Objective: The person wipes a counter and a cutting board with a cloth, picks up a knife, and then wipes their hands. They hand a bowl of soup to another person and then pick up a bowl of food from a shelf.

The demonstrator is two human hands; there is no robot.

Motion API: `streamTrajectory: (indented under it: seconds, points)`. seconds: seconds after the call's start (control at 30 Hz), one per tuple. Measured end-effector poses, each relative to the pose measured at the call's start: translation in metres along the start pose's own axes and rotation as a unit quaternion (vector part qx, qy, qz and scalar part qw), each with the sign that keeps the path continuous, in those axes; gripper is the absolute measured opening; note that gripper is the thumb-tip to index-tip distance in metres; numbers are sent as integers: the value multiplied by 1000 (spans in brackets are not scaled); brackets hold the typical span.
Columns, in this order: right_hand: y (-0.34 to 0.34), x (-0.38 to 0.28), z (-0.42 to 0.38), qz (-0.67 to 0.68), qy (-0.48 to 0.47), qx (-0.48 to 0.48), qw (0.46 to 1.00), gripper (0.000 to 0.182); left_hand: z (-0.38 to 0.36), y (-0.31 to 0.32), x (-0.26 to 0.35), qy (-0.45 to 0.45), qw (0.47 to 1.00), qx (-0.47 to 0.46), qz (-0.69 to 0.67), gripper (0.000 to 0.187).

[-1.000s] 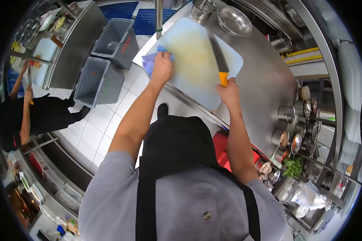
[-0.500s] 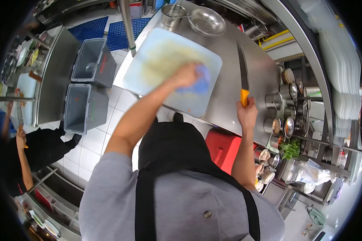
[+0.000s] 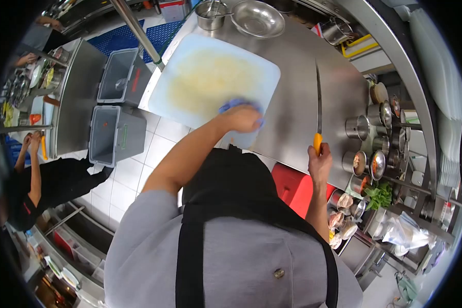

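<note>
A blue cloth (image 3: 233, 104) lies under my left hand (image 3: 243, 118), pressed on the lower right part of a white cutting board (image 3: 264, 77). Yellowish stains (image 3: 205, 74) mark the board's middle. My right hand (image 3: 320, 159) is wrapped round the yellow handle of a long knife (image 3: 319, 102), whose blade points away from me over the steel table (image 3: 297, 66). The knife is to the right of the board and apart from it.
Behind the board are a metal bowl (image 3: 257, 18) and a pot (image 3: 210, 15). Several pots (image 3: 357, 127) line the right side, near leafy greens (image 3: 380, 195). Grey bins (image 3: 103, 136) stand left on the floor. Another person's hands (image 3: 32, 141) show at far left.
My left hand and the cloth have moved down the board toward me. The knife's blade now stands more upright in view. At far left, the co-worker's hands have come together.
</note>
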State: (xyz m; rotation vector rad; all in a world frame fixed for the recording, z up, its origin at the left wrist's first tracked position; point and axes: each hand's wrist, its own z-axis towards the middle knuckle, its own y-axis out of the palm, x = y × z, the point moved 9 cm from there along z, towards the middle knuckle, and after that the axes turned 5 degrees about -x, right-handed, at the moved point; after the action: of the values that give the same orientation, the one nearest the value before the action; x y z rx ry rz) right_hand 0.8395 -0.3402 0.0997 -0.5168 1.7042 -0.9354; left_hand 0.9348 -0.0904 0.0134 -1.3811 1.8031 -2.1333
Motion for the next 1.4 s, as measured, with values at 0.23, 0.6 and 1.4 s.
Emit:
streamTrajectory:
  seconds: [0.23,0.6,1.4]
  points:
    - [34,-43,12,-22,-60,-74,995,25,-272,6,-60,-383,877,-290,-35,33]
    - [221,-175,-18,47,-254,-298,919,35,-159,-30,-81,-352,729,462,-361,67]
    - [112,-104,-15,-129,-294,-224,920,31,-370,-224,-177,-494,713,496,-45,31]
